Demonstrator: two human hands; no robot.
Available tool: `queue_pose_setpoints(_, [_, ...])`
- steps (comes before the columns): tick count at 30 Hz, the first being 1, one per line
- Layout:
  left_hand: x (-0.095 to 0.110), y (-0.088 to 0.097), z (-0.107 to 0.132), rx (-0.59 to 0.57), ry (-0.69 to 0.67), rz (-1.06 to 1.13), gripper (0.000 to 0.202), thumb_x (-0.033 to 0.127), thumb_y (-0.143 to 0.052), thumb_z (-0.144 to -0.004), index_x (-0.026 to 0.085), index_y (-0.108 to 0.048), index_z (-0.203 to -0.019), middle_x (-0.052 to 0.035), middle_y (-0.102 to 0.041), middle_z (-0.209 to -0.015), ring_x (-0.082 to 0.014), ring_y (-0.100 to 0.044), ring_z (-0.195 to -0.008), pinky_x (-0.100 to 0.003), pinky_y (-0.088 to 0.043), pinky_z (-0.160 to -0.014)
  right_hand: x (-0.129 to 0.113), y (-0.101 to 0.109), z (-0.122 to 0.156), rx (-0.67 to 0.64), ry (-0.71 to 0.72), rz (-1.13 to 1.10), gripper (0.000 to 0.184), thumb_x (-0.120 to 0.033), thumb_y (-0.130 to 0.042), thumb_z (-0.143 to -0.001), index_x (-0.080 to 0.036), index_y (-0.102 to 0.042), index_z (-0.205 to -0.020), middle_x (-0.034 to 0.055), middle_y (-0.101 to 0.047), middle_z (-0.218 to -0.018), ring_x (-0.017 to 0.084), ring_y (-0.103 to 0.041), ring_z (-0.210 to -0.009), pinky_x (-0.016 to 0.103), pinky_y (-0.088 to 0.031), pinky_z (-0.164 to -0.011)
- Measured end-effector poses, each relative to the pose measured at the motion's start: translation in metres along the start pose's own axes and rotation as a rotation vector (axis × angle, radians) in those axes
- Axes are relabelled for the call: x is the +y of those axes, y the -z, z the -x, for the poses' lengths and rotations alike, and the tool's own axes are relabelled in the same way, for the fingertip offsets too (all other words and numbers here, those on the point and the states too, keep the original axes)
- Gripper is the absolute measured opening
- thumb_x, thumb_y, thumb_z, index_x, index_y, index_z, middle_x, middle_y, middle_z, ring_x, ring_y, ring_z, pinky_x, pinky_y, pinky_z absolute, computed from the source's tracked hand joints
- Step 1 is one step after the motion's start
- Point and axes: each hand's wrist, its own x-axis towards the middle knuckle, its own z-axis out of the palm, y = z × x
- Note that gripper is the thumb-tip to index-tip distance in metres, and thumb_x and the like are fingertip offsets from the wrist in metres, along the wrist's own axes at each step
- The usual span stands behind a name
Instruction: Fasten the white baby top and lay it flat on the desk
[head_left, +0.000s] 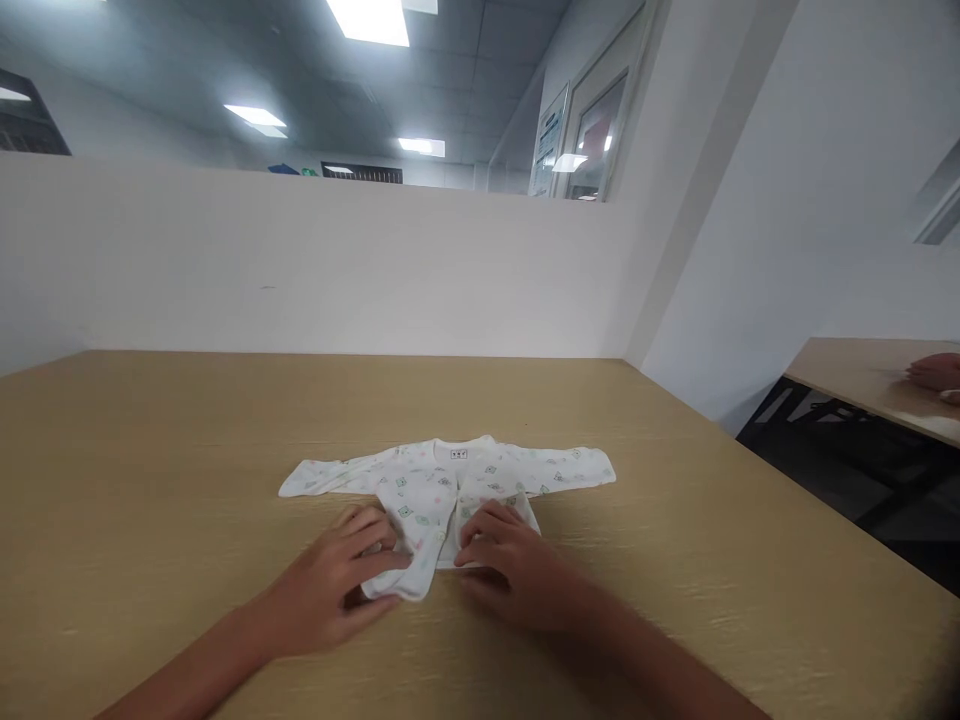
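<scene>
A small white baby shirt (450,478) with a pale printed pattern lies flat on the wooden table (150,480), sleeves spread left and right. My left hand (337,580) rests on the shirt's lower left hem, thumb under the edge and fingers on top, pinching the cloth. On the lower right hem my right hand (506,560) lies with its fingers curled onto the fabric. Both hands sit at the near edge of the shirt, on either side of its front opening.
A white partition wall (337,260) runs along the table's far edge. At the right, beyond a dark gap, stands a second table (862,380) where another person's hand (934,372) rests.
</scene>
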Motion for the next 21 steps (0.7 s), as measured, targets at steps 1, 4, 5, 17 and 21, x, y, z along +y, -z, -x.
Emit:
queue_pose_setpoints(1, [0.000,-0.002,-0.001,0.036,0.002,0.005,0.024,0.020,-0.065,-0.097,0.030,-0.070,-0.119,-0.0058,-0.066,-0.105,-0.0239,-0.060,-0.107,-0.042,-0.047,-0.099,-0.002,-0.002,-0.001,0.000,0.010,0.019,0.008,-0.016,-0.068,-0.095,-0.020,-0.069,-0.102,0.0059,-0.062,-0.114,0.023,-0.051,-0.116,0.041,-0.041,-0.109])
queue_pose_setpoints(4, [-0.001,-0.005,-0.004,0.203,0.033,0.077,0.016,0.014,-0.059,-0.100,0.025,-0.070,-0.106,-0.0048,-0.066,-0.095,-0.0202,-0.060,-0.095,-0.036,-0.048,-0.090,-0.009,-0.007,-0.004,-0.035,0.016,0.086,0.013,-0.017,-0.068,-0.095,-0.020,-0.068,-0.108,0.0057,-0.063,-0.121,0.024,-0.048,-0.119,0.043,-0.037,-0.112])
queue_pose_setpoints(5, [0.000,-0.005,-0.005,0.254,0.059,0.107,0.014,0.015,-0.059,-0.100,0.024,-0.069,-0.104,-0.0043,-0.065,-0.092,-0.0191,-0.060,-0.091,-0.035,-0.048,-0.086,-0.012,-0.008,-0.006,-0.058,0.013,0.108,0.016,-0.019,-0.068,-0.096,-0.020,-0.067,-0.111,0.0059,-0.063,-0.122,0.024,-0.048,-0.119,0.044,-0.036,-0.113])
queue_pose_setpoints(17, [0.009,-0.008,-0.011,0.417,0.236,0.136,0.012,0.028,-0.058,-0.103,0.024,-0.067,-0.095,-0.0036,-0.068,-0.083,-0.0188,-0.062,-0.080,-0.035,-0.050,-0.075,-0.025,-0.016,-0.008,-0.077,0.115,0.142,0.011,-0.025,-0.062,-0.102,-0.019,-0.058,-0.093,0.0001,-0.068,-0.104,0.020,-0.051,-0.106,0.039,-0.031,-0.103])
queue_pose_setpoints(21, [0.010,-0.006,-0.012,0.450,0.239,0.148,0.009,0.027,-0.059,-0.102,0.025,-0.066,-0.096,-0.0032,-0.068,-0.083,-0.0185,-0.062,-0.078,-0.034,-0.051,-0.073,-0.020,-0.024,-0.006,-0.054,0.172,0.170,0.015,-0.022,-0.060,-0.103,-0.018,-0.056,-0.089,-0.0013,-0.068,-0.100,0.017,-0.052,-0.100,0.038,-0.031,-0.100])
